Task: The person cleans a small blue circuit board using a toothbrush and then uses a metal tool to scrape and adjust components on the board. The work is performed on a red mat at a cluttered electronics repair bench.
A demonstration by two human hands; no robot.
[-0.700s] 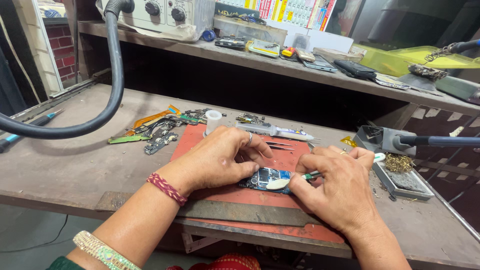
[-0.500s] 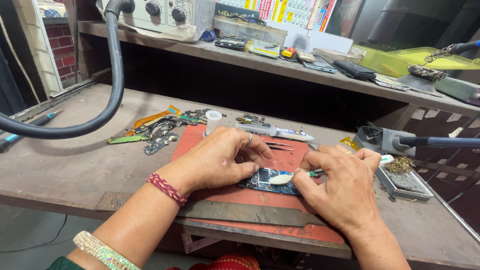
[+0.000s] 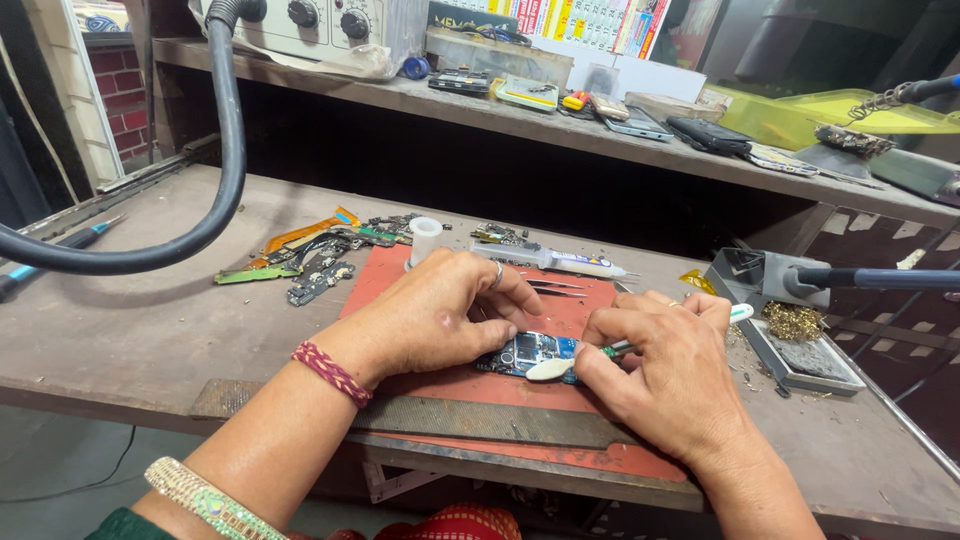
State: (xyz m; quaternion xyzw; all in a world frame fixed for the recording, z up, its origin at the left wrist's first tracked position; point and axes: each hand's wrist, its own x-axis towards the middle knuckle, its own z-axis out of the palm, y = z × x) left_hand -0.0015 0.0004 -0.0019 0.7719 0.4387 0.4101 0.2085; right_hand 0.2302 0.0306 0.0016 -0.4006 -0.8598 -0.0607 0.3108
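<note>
Both hands curl low: left hand point(image 3: 440, 315) pinning circuit board point(image 3: 530, 352), right hand point(image 3: 665, 375) gripping brush point(image 3: 560, 366).

A thick black hose point(image 3: 200, 215) curves over the worktop point(image 3: 120, 330), near a pile of flex cables point(image 3: 310, 255) and a small white pot point(image 3: 425, 238). A syringe point(image 3: 560, 262) and tweezers point(image 3: 555, 288) lie on the red mat point(image 3: 590, 460). At the right sits an iron stand point(image 3: 760, 275) with brass wool point(image 3: 795, 320); phones point(image 3: 640, 122) lie on the shelf point(image 3: 560, 140) behind.
</note>
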